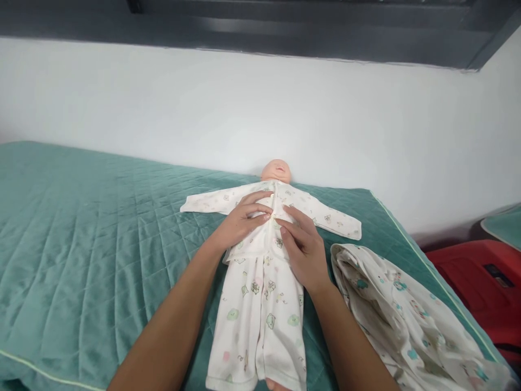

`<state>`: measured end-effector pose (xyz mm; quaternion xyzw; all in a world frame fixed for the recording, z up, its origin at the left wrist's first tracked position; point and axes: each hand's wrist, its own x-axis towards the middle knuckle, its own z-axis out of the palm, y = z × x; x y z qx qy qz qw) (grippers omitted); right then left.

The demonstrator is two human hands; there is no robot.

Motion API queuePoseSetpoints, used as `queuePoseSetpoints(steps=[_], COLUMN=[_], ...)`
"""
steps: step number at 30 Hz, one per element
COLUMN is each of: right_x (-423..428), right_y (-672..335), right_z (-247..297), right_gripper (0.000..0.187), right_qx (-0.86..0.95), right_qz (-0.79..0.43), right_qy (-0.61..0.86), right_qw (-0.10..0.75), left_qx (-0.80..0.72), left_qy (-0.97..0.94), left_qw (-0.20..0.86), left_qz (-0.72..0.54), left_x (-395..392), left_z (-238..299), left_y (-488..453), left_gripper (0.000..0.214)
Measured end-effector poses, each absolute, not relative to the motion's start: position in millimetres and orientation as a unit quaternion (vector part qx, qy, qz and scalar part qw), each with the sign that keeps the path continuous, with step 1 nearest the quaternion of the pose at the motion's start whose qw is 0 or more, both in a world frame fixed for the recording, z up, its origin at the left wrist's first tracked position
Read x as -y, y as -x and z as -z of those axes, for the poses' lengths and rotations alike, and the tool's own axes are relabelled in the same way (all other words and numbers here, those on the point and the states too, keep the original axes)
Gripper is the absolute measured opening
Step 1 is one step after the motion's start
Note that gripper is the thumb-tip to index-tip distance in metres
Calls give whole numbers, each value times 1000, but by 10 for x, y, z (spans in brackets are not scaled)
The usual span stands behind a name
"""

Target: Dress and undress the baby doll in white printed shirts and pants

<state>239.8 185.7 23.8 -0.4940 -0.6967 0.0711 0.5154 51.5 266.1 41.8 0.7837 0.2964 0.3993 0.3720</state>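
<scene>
A baby doll (277, 170) lies on its back on a green quilted bed (89, 228), dressed in a white printed top (325, 216) and matching trousers (260, 320). My left hand (240, 221) rests on the doll's chest, fingers pressed together at the middle seam of the top. My right hand (303, 247) lies on the other side of the seam, fingers together and pressing the cloth. The fingertips of both hands meet at the front closure. One bare doll foot shows at the bottom edge.
A crumpled white printed cloth (407, 320) lies on the bed to the right of the doll. Beyond the bed's right edge stands a red plastic object (476, 282). A white wall (260, 108) runs behind the bed.
</scene>
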Motion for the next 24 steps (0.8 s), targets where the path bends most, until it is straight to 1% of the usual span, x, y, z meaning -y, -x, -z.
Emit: queuePoseSetpoints(steps=[8, 14, 24], right_x=[-1878, -1861, -1879], right_y=[-2390, -2375, -2382], right_z=[-231, -248, -225], right_gripper=[28, 27, 31], right_qx=[702, 683, 697], right_qz=[-78, -79, -73], right_qy=[487, 498, 497], right_qw=[514, 529, 511], left_qx=[-297, -300, -304], left_qy=[-786, -782, -785], left_qw=[369, 376, 369], left_qz=[-397, -397, -392], left_x=[-2659, -2661, -2648], left_z=[-417, -418, -442], left_y=[-516, -516, -527], left_gripper=[20, 19, 19])
